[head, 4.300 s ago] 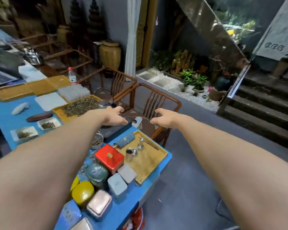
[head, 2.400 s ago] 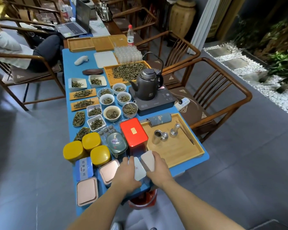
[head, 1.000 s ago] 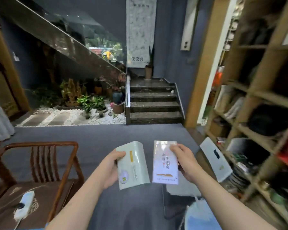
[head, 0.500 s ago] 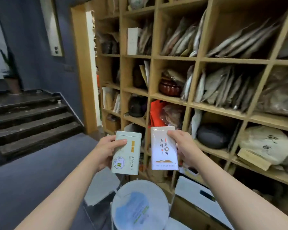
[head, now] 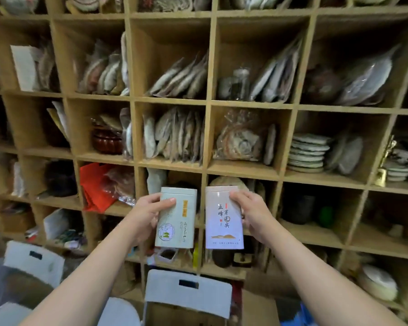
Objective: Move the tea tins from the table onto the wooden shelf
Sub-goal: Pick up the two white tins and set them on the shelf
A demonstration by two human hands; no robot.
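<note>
Two tea tins held upright, side by side, in front of the wooden shelf, not yet resting on any board. Pale green tin in the left hand; white tin in the right hand. The tins stand close together with a narrow gap between them.

Handling, judged: rigid rectangular metal boxes with smooth printed faces, likely light, since each is carried one-handed without strain. Smooth faces could slip; walls may dent if squeezed hard. Lids sit at the top, so best hold is across the body below the lid seam, not by the lid.

Fingers: left thumb lies across the front face of the pale green tin near the top, remaining fingers wrapped behind, out of sight. Right fingers curl over the white tin's upper right edge onto its front. Both grips closed around the tins.

Compartments directly behind the tins already hold wrapped goods; free space there cannot be judged.
</note>
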